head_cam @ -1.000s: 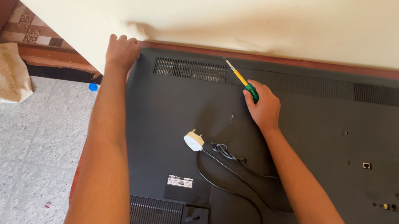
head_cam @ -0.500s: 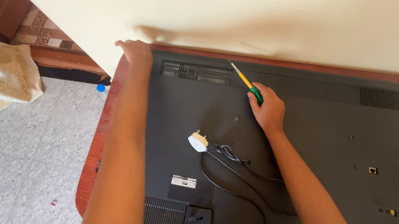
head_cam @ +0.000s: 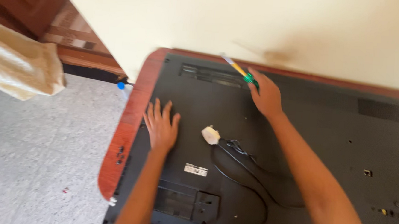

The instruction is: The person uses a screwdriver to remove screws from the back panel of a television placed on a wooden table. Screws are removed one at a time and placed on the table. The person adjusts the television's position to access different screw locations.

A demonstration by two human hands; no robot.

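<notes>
Head view: right hand grips a screwdriver over the television back; left hand lies flat, released, nearby.

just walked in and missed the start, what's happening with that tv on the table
A person is leaning over a flat-screen television that lies face down on a reddish wooden table against a cream wall. The right hand grips a screwdriver with a yellow shaft and green handle near the top edge of the back panel. The left hand rests flat, fingers spread, on the panel near its left edge. A white plug and its black cable lie loose on the panel between the arms.
</notes>
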